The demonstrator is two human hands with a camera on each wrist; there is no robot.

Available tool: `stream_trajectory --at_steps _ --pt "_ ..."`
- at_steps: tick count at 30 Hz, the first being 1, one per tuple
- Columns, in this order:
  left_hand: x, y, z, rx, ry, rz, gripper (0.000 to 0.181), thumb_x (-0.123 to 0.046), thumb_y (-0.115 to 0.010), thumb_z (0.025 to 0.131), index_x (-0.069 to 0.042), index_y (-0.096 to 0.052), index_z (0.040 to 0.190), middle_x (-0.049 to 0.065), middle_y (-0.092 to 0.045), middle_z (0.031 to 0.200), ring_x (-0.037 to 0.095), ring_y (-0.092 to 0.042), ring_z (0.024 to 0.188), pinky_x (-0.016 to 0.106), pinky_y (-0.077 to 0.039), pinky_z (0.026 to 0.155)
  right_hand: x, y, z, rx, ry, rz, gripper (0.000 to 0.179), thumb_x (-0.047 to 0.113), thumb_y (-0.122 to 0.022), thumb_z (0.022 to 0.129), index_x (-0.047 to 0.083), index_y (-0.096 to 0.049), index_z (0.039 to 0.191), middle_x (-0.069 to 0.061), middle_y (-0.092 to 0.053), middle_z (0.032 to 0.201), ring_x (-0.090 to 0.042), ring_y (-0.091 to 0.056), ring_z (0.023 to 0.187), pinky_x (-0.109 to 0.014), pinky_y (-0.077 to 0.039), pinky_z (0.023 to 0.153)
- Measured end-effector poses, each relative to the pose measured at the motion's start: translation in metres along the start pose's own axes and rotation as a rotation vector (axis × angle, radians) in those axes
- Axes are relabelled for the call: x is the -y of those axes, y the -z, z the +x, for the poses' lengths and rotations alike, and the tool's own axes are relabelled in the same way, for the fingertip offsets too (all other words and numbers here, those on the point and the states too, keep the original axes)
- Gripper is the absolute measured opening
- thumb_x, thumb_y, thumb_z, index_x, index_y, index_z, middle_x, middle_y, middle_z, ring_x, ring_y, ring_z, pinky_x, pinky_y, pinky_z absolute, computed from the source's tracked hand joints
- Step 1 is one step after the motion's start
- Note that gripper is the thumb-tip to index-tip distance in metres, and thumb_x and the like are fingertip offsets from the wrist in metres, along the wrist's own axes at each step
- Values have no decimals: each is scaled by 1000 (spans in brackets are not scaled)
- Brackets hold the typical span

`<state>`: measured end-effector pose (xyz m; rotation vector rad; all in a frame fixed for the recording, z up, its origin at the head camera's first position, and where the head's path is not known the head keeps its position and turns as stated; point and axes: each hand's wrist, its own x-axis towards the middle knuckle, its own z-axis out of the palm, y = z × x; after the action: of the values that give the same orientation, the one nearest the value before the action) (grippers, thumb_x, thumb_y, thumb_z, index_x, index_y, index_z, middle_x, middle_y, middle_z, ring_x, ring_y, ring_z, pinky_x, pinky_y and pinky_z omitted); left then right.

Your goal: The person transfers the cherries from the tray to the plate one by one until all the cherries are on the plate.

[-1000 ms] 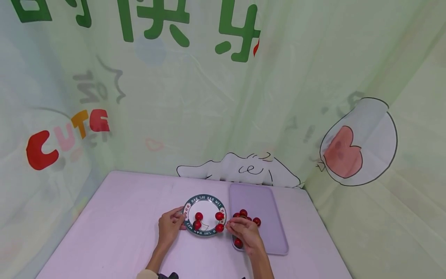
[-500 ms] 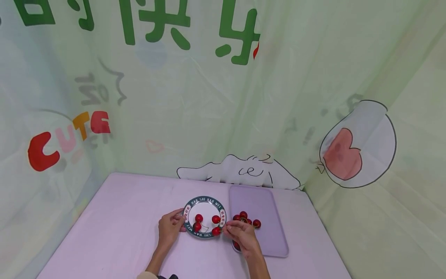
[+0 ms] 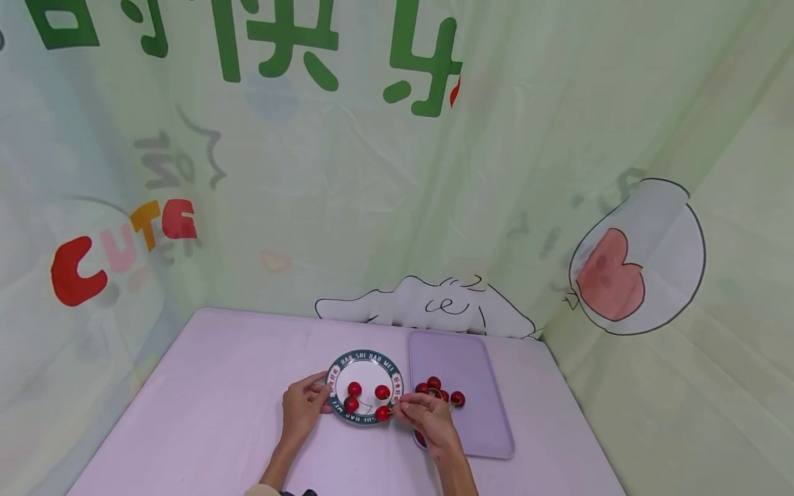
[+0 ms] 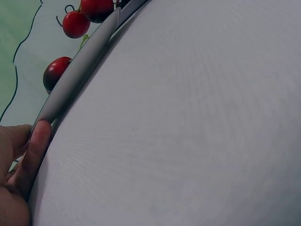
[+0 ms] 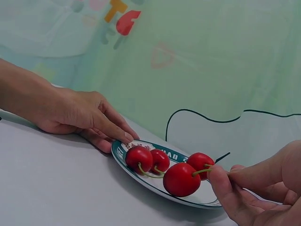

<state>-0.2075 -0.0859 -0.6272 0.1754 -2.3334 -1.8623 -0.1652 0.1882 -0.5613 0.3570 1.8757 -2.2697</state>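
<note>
My left hand (image 3: 302, 405) grips the left rim of a round plate (image 3: 362, 355) with a dark green lettered border. In the right wrist view its thumb lies on top of the rim. My right hand (image 3: 433, 420) pinches green stems (image 5: 203, 172) between thumb and fingertips at the plate's right side. From those stems hang two red cherries, a near one (image 5: 181, 180) and a far one (image 5: 201, 164), both over the plate. Another joined pair, an upper cherry (image 3: 354, 389) and a lower cherry (image 3: 351, 404), lies on the plate's left half.
A purple rectangular tray (image 3: 455, 355) lies right of the plate. Several more cherries (image 3: 434, 383) sit at its left, partly hidden by my right hand. Printed curtains (image 3: 372, 172) stand behind the pale tabletop (image 3: 248, 358).
My right hand has moved a little left, carrying its pair of cherries from the plate's right rim further over the plate. My left hand stays on the rim.
</note>
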Motion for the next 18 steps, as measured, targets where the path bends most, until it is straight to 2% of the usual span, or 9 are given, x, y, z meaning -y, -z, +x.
stream_trajectory --at_steps 9,18 --pt "-3 1 -4 1 -26 -6 37 -9 -75 103 -2 -73 140 12 -75 95 14 -73 59 14 -59 62 0 -5 -2 15 3 -14 27 -3 -73 100 -13 -72 125 -11 -84 102 -17 -82 91 -28 -68 87" --pt "-3 1 -2 -1 -8 -8 36 -9 -75 104 -4 -73 140 11 -75 90 13 -72 58 14 -59 62 -3 -6 1 19 30 -14 24 -7 -72 99 -15 -71 122 -10 -84 97 -15 -82 87 -26 -68 83"
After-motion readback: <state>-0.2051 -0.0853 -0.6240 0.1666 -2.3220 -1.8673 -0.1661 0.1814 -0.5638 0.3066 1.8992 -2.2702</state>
